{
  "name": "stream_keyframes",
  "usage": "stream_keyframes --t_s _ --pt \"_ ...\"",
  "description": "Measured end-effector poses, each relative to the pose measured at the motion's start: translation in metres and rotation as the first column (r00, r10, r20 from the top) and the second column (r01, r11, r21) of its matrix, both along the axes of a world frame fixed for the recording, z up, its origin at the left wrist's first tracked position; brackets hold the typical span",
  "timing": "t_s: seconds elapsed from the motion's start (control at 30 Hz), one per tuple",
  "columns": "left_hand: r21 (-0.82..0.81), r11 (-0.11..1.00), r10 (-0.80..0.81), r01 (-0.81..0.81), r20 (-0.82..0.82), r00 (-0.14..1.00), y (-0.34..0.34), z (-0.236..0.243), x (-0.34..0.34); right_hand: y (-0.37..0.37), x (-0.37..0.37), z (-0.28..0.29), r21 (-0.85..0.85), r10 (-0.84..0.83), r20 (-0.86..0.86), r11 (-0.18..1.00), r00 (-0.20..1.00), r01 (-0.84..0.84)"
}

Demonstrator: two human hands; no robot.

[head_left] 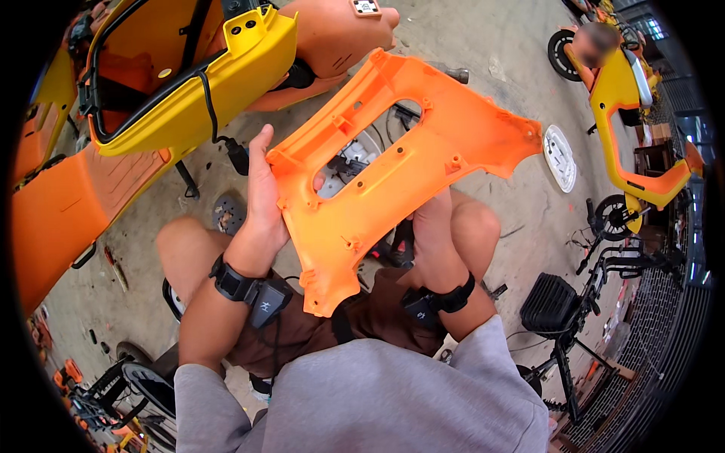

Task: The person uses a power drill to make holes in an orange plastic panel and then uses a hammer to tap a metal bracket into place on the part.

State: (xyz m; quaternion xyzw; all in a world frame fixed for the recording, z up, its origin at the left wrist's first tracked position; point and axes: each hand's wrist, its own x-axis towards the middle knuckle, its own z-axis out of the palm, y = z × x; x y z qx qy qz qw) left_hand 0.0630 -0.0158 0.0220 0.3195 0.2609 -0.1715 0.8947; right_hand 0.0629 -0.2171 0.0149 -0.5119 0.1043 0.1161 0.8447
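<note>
Scooter body: We have a large yellow-and-orange plastic scooter body (189, 107) at our upper left.
Standing scooter: A yellow-and-orange step-through scooter (609, 136) stands at our far right, well apart from us.
Bare frame: Nearer on the right is a black metal scooter frame (566, 370) carrying a ridged black box (550, 302).
Orange panel: We have the flared orange plastic panel (400, 174) with a long rounded slot raised above our brown shorts (242, 343), tilted, its ribbed side toward us. It looks thin beside the slot, so we would bear its weight near the ends and avoid twisting it across the opening.
Left hand: Our left hand (266, 192) grips the panel's left end, thumb up along the edge, a fingertip showing through the slot. A light, even hold should spare the ribs and screw posts.
Right hand: Our right hand (433, 220) is at the lower edge, fingers hidden behind the panel; we cannot tell how closed it is. Steady support there would help balance.
White part: A white oval part (559, 160) lies beyond the panel's right corner.
Connector: A black cable connector (238, 156) hangs beside the scooter body.
</note>
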Motion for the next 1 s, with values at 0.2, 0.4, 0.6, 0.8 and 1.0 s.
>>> stream_keyframes --t_s 0.2,0.4,0.6,0.8,1.0 --pt "0.090 0.995 -0.035 0.032 0.037 0.999 -0.001 0.004 0.000 0.003 -0.002 0.009 -0.031 -0.094 0.009 0.995 0.996 0.094" --pt "0.156 0.986 -0.077 0.065 0.069 0.995 0.002 0.003 0.001 -0.009 -0.010 0.003 -0.371 0.003 0.148 0.927 0.989 0.053" --pt "0.037 0.998 -0.063 0.060 0.096 0.993 0.007 0.008 -0.005 -0.028 -0.034 0.027 -0.885 0.474 0.460 0.175 0.751 0.431" --pt "0.001 0.997 -0.071 0.072 0.082 0.994 0.010 0.004 -0.005 -0.027 -0.033 0.035 -0.863 0.603 0.434 0.065 0.669 0.501" --pt "-0.058 0.995 -0.070 0.081 0.170 0.983 0.013 0.012 -0.008 -0.029 -0.031 0.033 -0.868 0.588 0.456 0.125 0.669 0.481"
